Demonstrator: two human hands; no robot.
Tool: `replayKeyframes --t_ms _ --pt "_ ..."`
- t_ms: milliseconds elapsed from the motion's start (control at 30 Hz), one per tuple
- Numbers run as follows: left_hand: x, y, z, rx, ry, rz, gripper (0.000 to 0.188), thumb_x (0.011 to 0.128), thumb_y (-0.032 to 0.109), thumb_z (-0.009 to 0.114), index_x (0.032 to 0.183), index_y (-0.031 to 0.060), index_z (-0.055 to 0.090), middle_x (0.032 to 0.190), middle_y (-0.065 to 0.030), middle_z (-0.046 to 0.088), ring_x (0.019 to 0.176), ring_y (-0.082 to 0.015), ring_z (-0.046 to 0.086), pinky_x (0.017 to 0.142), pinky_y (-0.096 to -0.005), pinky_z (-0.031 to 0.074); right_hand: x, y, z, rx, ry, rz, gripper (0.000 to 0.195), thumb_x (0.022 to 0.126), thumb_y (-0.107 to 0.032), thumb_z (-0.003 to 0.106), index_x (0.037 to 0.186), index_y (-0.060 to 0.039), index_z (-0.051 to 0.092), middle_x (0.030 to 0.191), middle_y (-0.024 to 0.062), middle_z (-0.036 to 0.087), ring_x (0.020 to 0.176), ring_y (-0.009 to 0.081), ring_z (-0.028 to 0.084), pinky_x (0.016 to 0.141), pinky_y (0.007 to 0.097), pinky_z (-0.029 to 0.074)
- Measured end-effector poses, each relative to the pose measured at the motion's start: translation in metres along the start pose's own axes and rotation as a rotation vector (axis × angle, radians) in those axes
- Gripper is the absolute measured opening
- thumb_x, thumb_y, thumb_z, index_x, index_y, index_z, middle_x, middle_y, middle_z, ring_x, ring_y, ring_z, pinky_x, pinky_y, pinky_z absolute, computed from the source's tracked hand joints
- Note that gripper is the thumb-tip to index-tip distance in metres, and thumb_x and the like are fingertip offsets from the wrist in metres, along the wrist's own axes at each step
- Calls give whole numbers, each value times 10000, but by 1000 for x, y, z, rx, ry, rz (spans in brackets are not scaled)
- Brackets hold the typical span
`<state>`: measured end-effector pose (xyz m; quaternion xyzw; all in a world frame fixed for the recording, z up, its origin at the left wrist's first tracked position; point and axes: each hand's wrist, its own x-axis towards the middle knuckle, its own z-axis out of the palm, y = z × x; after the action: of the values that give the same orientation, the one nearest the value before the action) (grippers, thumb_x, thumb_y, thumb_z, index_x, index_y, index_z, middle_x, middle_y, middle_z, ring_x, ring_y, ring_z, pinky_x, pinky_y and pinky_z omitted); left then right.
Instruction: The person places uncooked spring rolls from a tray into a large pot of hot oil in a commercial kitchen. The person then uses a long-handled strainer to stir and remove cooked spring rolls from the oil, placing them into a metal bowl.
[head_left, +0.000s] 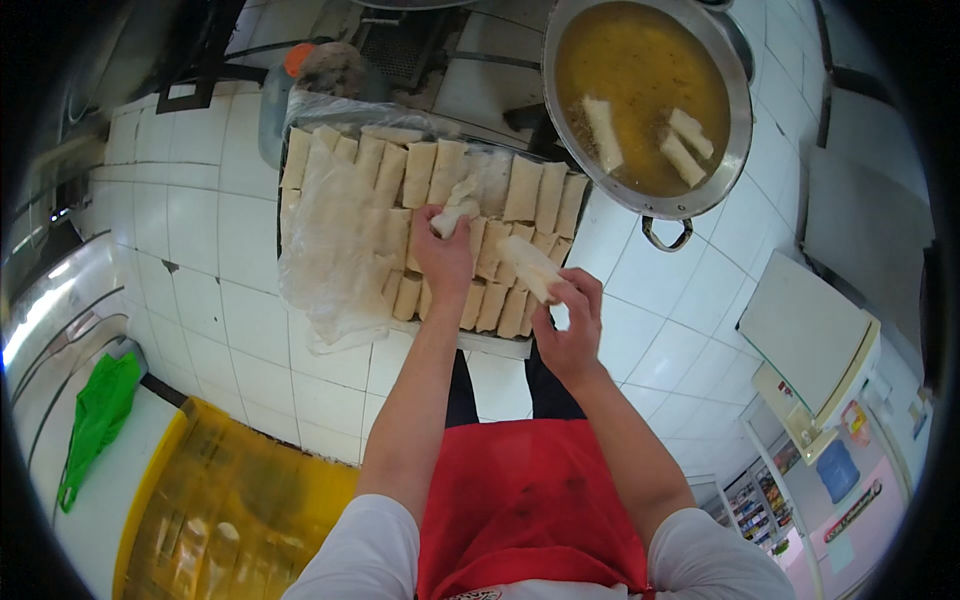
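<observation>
My right hand (571, 319) grips an uncooked wrapped roll (527, 262) by its lower end, tilted above the right part of a tray (491, 343). In my left hand (444, 251) is a pale, crumpled piece that looks like dough wrapper (456, 211), held over the middle of the tray; its exact form is partly hidden by the fingers. Rows of uncooked rolls (525, 189) fill the tray. A clear plastic sheet (337, 247) covers many on the left. To the upper right, a large metal pan (742, 142) of oil holds pale rolls (684, 144), with bubbles around another roll (602, 135).
The pan's handle (667, 234) sticks out toward me, right of the tray. A plastic jug (276, 112) with an orange cap stands behind the tray's left corner. A yellow crate (247, 480) sits at lower left, near a green bag (101, 420). White tiles (667, 300) cover the floor.
</observation>
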<state>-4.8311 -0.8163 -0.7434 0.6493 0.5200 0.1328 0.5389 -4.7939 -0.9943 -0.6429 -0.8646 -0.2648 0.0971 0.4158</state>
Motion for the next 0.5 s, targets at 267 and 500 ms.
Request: replayKeyframes --t_ms 267,500 --pt "-8 -13 -17 -203 -17 -90 384 846 19 734 1181 6 546 1139 -104 615 1005 -193 614 882 -304 493 50 1 -98 -191 39 -152 426 723 90 679 1105 -52 555 1183 195 560 1049 359 587 818 411 529" --pt "-41 57 -40 -345 -215 -50 398 841 -34 735 1189 13 548 1219 -106 614 1090 -178 614 946 -288 501 136 101 -128 -416 -30 85 275 825 -2 639 1086 -39 561 1135 142 571 991 368 610 814 430 523"
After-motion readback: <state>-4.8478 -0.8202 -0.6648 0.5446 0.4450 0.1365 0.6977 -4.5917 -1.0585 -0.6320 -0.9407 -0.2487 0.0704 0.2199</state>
